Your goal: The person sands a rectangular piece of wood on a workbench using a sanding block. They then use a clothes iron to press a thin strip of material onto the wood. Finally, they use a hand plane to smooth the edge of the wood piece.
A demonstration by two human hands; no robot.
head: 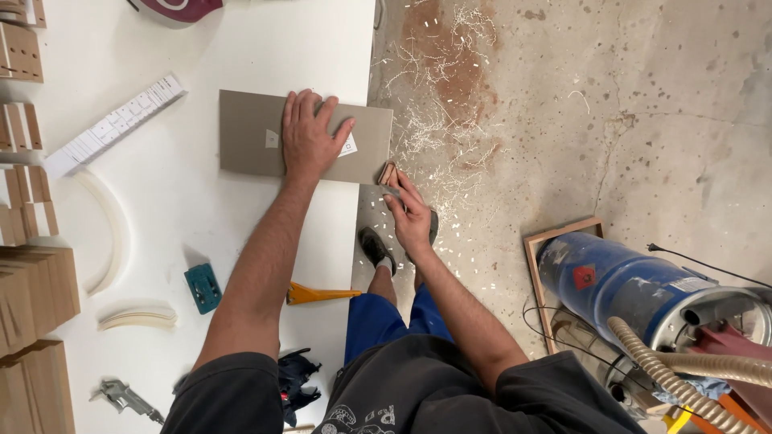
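Observation:
My left hand (310, 133) lies flat, fingers spread, on a grey-brown rectangular panel (249, 133) that rests on the white worktable (201, 48) and juts slightly past its right edge. My right hand (408, 215) grips a small wooden block (388, 174) pressed against the panel's lower right corner, just off the table's edge. Two small white labels sit on the panel, one partly under my left hand.
On the table: a white perforated strip (112, 127), curved white strips (117, 233), a teal block (203, 287), an orange tool (318, 294), an air gun (125, 396), wooden panels (32, 297) at the left. Shavings (438, 120) litter the concrete floor. A blue drum (635, 289) with hose stands right.

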